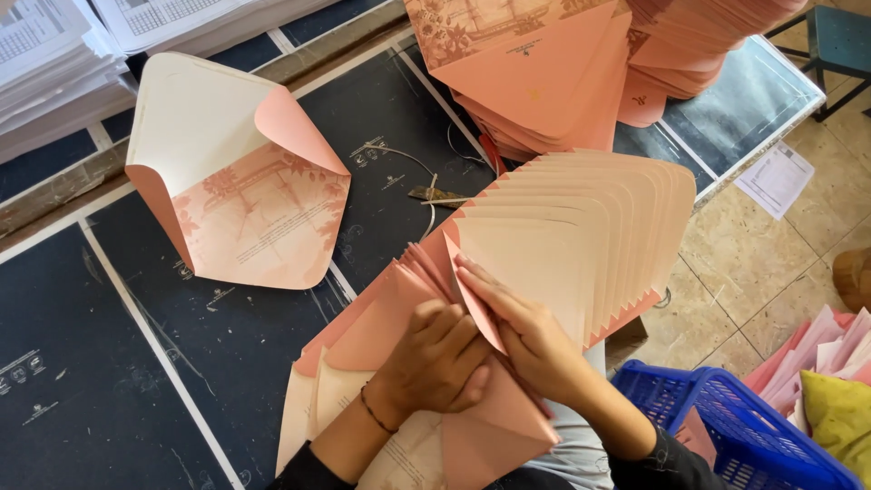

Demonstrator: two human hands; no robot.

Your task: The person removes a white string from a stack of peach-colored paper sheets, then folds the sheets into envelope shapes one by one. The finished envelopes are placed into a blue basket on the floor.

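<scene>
fanned stack of salmon-pink paper envelope blanks (581, 245) at bench (109, 363) edge, under our hands | left hand (435, 358) fingers curled onto folded flaps | right hand (526, 331) fingers flat, together, pressing a flap | opened pink envelope (245, 191) apart, left | blue plastic basket (726, 426) beside

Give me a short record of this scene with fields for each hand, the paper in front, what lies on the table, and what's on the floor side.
left hand: fist pressed on the folded pink flaps
right hand: flat, fingers on a pink flap edge
fanned envelopes: cream and pink, overlapped in a row under the hands
single envelope: lies apart, flaps open, on the dark table
pink stack: at the far edge
blue basket: lower right, beside the tiled floor
</scene>
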